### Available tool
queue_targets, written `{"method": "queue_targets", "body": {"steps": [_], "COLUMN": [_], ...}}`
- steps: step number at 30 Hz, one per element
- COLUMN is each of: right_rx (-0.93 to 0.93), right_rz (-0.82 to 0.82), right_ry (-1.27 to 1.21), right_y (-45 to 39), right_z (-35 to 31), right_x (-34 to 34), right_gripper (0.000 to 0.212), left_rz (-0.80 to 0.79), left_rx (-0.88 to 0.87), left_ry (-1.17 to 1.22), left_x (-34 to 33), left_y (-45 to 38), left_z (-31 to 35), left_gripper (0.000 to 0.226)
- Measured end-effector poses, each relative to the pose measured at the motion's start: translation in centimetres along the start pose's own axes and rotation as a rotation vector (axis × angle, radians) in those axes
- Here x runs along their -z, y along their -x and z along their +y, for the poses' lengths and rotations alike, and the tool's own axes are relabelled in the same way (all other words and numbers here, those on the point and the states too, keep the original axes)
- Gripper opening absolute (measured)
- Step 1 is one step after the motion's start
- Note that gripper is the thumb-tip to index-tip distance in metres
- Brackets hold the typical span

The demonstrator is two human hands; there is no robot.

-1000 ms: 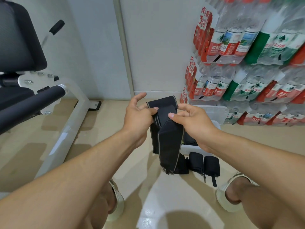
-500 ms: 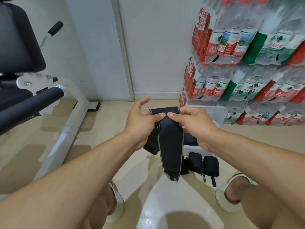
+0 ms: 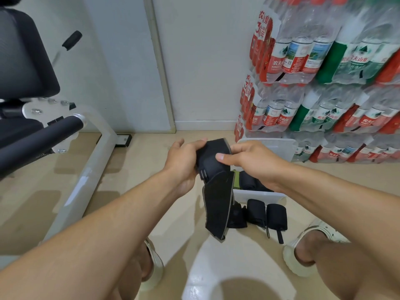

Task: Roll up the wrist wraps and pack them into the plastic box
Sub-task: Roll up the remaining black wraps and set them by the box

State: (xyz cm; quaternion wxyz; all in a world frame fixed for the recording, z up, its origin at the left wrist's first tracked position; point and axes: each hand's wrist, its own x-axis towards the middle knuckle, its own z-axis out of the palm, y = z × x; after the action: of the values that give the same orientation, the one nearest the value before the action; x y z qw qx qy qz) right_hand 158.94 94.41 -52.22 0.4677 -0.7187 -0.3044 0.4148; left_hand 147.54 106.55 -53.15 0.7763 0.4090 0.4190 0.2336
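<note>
A black wrist wrap [image 3: 215,204] is held above the floor, its upper end partly rolled and its long tail hanging down. My left hand [image 3: 184,163] grips the roll from the left. My right hand [image 3: 249,158] pinches it from the right, thumb on top. Below and behind sits the white plastic box [image 3: 257,194], with dark rolled wraps [image 3: 251,180] and a green-striped one inside. Three rolled black wraps [image 3: 257,213] lie on the floor in front of the box.
Stacked packs of bottled water [image 3: 324,83] fill the right wall. A white gym machine frame [image 3: 86,174] with a black padded bar [image 3: 39,141] stands at left. My feet in white sandals [image 3: 307,250] flank the beige floor below.
The roll has been turned further, so the hanging tail is shorter and the loose part that stuck out on the left is now wound in. Both hands stay on the wrap.
</note>
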Motion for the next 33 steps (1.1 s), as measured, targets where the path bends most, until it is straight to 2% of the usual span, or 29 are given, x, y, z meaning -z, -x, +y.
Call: {"method": "queue_targets", "body": {"steps": [3,7,9,10,12,15,18,20,23,26,30,33], "right_rx": [-0.01,-0.024,-0.068,-0.083,-0.07,0.014,0.135,0.222,0.252,0.11,-0.037,-0.066], "right_rz": [-0.127,-0.219,-0.272,-0.267,-0.132,0.117,0.16,0.136,-0.034,-0.248,-0.492,-0.583], "right_ry": [0.071,0.265,0.355,0.377,0.387,0.33,0.325,0.295,0.269,0.238,0.155,0.07], "right_y": [0.7,0.7,0.4,0.3,-0.5,-1.7,-2.5,-2.5,-2.1,-2.1,-2.4,-2.4], "right_z": [0.2,1.4,2.0,2.1,2.5,2.5,2.2,1.5,0.7,1.6,2.8,2.3], "right_x": [-0.4,-0.6,-0.2,0.2,0.9,2.0,3.0,3.5,3.5,3.0,2.5,2.6], "right_gripper": [0.015,0.023,0.007,0.009,0.027,0.032,0.039,0.041,0.039,0.037,0.042,0.04], "left_rz": [0.043,0.108,0.111,0.11,0.106,0.047,-0.085,-0.246,-0.515,-0.649,-0.675,-0.685], "left_rx": [0.006,-0.114,-0.153,-0.175,-0.256,-0.383,-0.424,-0.381,-0.278,-0.218,-0.207,-0.164], "left_ry": [-0.018,-0.036,-0.079,-0.119,-0.252,-0.43,-0.623,-0.726,-0.809,-0.914,-0.913,-0.836], "left_x": [0.5,1.3,1.6,1.7,1.9,2.0,2.4,2.4,2.3,2.0,1.8,2.2], "left_y": [-0.5,-0.8,-0.9,-0.8,-0.6,-0.4,-0.2,0.4,1.3,2.1,2.5,2.1], "left_z": [0.8,1.8,2.0,2.0,1.8,1.7,1.8,2.0,2.0,1.8,2.0,2.2], "left_gripper": [0.076,0.079,0.081,0.084,0.091,0.104,0.117,0.121,0.12,0.119,0.114,0.106]}}
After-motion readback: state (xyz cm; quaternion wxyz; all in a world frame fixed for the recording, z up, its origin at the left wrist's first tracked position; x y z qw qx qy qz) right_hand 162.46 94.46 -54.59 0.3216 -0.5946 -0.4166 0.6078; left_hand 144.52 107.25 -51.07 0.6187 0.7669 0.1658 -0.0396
